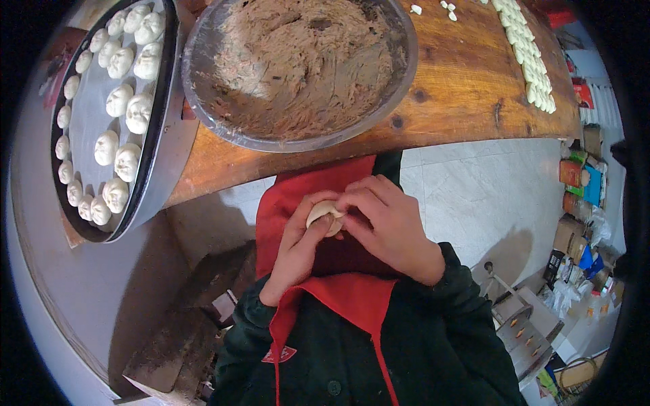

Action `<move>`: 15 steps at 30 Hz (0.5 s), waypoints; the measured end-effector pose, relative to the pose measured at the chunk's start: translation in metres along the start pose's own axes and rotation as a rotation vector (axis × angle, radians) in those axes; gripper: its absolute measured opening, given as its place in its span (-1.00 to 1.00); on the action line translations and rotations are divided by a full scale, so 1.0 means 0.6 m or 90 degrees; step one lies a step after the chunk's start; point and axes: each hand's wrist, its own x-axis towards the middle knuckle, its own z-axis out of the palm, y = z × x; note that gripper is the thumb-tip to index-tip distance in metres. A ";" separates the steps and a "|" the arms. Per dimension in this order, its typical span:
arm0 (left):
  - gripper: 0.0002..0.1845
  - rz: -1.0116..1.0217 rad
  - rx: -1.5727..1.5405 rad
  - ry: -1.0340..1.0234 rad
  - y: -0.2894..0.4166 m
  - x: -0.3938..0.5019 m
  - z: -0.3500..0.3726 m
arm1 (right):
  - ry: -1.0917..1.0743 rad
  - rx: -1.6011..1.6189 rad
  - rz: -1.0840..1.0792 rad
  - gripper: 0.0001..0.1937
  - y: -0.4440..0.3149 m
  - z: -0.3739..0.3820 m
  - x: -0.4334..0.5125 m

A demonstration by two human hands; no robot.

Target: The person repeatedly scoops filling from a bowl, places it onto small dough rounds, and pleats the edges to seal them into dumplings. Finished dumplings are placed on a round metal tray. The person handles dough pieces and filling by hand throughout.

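Note:
A round dough wrapper, partly folded, is cradled in my left hand above the red apron. My left thumb presses into its middle, so any filling there is hidden. With bent fingers, my right hand pinches the wrapper's right edge. Beyond my hands, a wide metal bowl on the table holds brown minced filling. At the left stands a round steamer tray with several pleated buns along its rim and right side.
The wooden table has rows of small dough pieces at the far right and a few loose dough bits. Boxes and plastic bags crowd the right wall. A metal stool-like object is on the floor behind right.

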 end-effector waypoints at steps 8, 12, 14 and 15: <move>-0.59 -0.038 0.202 -0.079 0.042 0.006 -0.009 | -0.005 -0.015 -0.062 -0.78 0.000 -0.006 0.007; -0.57 -0.064 0.268 -0.144 0.064 0.010 -0.012 | -0.024 -0.021 -0.098 -0.77 -0.003 -0.011 0.009; -0.55 -0.098 0.310 -0.166 0.083 0.015 -0.012 | -0.015 -0.022 -0.094 -0.76 -0.005 -0.008 0.009; -0.54 -0.115 0.340 -0.174 0.094 0.019 -0.011 | 0.000 -0.027 -0.086 -0.75 -0.010 -0.005 0.012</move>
